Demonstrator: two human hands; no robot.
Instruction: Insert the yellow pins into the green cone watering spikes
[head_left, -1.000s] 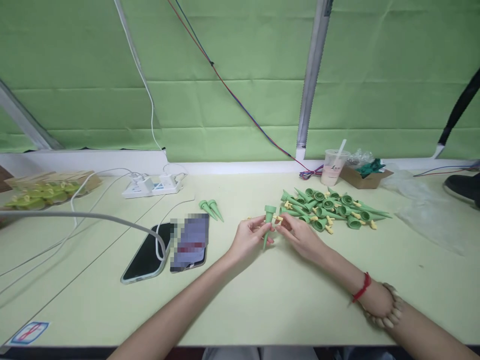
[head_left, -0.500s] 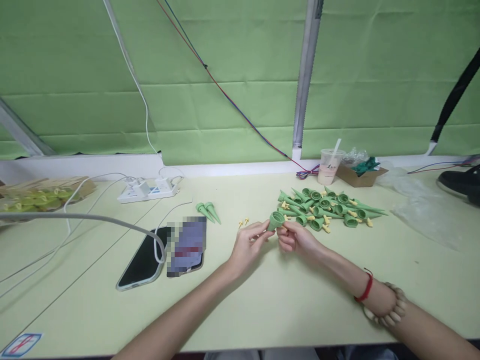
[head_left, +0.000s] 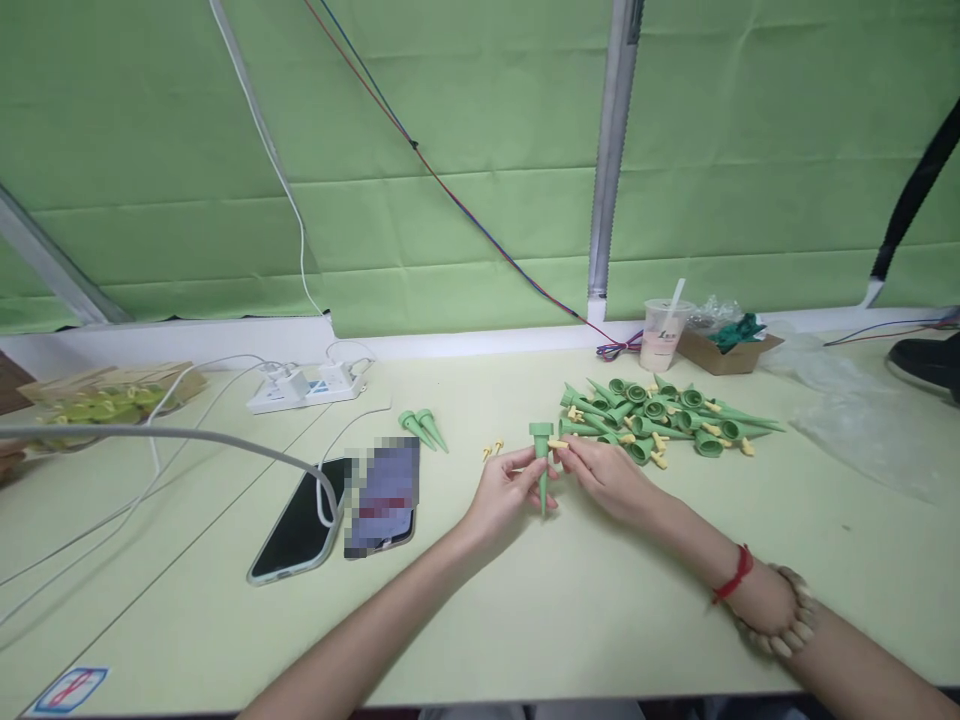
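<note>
A green plastic plant watering spike stands upright, point down, in the fingers of my left hand. At its side, just under the wide cap, my right hand pinches a small yellow valve. The valve touches the spike; whether it is seated in it I cannot tell. Just behind my right hand lies a pile of green spikes, many with yellow valves. Two green spikes lie together to the left, and small yellow pieces are close behind my left hand.
Two phones lie on the left, a grey cable looping over them. A white power strip sits farther back. Behind the pile stand a drink cup and a cardboard box; clear plastic bags spread out at right.
The spike has turned from showing its open top to standing upright, side on. The yellow valve in my right hand now shows at its side. The view has shifted slightly.
</note>
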